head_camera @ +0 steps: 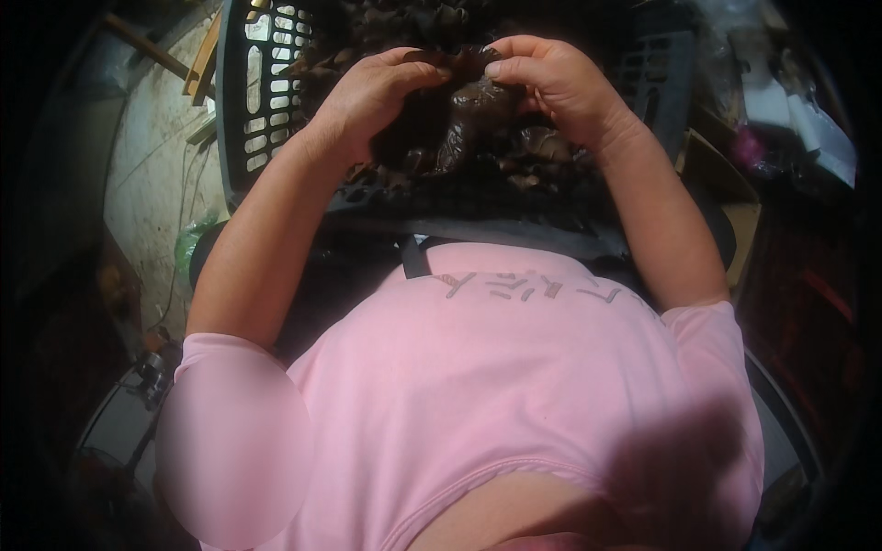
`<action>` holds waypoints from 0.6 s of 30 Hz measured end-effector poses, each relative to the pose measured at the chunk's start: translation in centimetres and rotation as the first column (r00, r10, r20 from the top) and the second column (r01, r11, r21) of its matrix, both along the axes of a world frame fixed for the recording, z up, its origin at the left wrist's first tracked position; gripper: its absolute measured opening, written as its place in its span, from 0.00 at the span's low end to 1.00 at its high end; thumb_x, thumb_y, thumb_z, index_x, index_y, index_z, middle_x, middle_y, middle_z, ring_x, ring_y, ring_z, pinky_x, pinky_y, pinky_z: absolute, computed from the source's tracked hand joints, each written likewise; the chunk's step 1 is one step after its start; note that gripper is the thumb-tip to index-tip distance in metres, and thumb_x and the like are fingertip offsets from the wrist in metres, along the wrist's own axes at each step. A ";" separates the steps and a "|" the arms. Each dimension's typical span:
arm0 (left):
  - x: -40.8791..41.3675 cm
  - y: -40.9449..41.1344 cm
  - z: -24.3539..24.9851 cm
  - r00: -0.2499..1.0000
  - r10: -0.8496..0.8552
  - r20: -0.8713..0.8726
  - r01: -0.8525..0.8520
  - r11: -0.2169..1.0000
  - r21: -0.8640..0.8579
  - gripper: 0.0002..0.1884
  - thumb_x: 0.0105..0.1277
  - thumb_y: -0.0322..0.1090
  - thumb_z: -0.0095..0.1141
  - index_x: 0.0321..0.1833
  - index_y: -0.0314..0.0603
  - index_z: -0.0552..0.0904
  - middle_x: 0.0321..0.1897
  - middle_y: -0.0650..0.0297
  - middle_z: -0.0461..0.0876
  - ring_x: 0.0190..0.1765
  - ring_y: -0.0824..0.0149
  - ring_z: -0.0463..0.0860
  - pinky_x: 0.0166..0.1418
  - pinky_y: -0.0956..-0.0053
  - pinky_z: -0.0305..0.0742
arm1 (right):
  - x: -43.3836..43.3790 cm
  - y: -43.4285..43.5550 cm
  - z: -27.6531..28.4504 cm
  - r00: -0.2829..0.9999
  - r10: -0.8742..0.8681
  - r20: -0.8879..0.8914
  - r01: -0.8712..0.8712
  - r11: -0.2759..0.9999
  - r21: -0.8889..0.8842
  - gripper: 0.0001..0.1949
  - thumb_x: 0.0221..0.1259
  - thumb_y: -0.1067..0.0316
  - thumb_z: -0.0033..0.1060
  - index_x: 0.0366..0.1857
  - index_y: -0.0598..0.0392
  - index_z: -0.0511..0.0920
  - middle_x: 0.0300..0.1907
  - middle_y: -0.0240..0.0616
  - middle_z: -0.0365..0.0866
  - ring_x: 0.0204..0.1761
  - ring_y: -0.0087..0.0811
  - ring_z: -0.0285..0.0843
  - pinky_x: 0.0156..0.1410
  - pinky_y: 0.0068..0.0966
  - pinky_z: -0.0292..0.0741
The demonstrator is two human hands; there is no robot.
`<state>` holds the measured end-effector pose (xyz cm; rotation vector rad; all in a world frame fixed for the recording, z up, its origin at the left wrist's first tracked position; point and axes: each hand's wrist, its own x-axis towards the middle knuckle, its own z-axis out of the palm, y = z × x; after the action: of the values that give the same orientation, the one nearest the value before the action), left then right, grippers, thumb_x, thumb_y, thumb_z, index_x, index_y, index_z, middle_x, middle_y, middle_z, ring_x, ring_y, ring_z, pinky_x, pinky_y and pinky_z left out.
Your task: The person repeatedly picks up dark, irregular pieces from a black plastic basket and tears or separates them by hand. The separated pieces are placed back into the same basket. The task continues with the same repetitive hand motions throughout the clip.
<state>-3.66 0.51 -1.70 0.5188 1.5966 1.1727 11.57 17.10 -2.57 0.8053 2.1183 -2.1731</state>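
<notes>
Both my hands hold a dark brown, glossy piece of what looks like wood ear fungus [475,103] above a black plastic crate [224,103]. My left hand [379,86] pinches its upper left edge between thumb and fingers. At the upper right edge, the thumb and fingers of my right hand [551,82] grip it. More dark, wrinkled pieces [537,148] lie in the crate beneath and behind my hands. Deep shadow hides much of the crate's inside and the lower part of the held piece.
Wooden strips [203,58] lie on the stained floor [151,151] left of the crate, with a green plastic bag [195,237] nearer me. A cardboard box [744,241] stands at the right. White packaging [813,127] and a pink item [747,146] are farther right.
</notes>
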 end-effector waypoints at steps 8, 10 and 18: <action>0.3 0.1 -0.4 0.998 0.039 -0.049 -0.039 0.999 0.018 0.18 0.69 0.41 0.58 0.58 0.42 0.82 0.47 0.61 0.86 0.52 0.68 0.83 0.59 0.75 0.74 | -0.2 0.4 0.7 0.998 -0.009 -0.057 0.002 0.993 -0.121 0.11 0.64 0.63 0.64 0.46 0.55 0.83 0.36 0.31 0.85 0.36 0.20 0.83 0.43 0.15 0.80; 0.2 0.2 0.3 0.999 0.035 0.010 -0.035 0.999 -0.004 0.18 0.68 0.42 0.60 0.57 0.43 0.82 0.47 0.61 0.86 0.52 0.68 0.83 0.60 0.75 0.74 | -0.1 0.4 0.8 0.999 -0.010 -0.050 0.003 0.990 -0.138 0.12 0.64 0.62 0.64 0.46 0.55 0.83 0.36 0.31 0.85 0.36 0.20 0.83 0.44 0.15 0.80; 0.5 0.2 0.0 0.967 -0.159 -0.201 0.158 0.987 -0.020 0.19 0.66 0.45 0.64 0.56 0.44 0.84 0.48 0.62 0.86 0.53 0.68 0.83 0.61 0.75 0.73 | 0.1 -0.6 0.8 0.991 0.130 -0.029 -0.125 0.984 0.127 0.16 0.61 0.55 0.67 0.47 0.52 0.84 0.39 0.33 0.84 0.46 0.24 0.80 0.57 0.23 0.75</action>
<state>-3.12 0.68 -1.68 0.7691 1.6944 1.0214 11.67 16.51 -1.81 0.6205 2.2747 -2.0258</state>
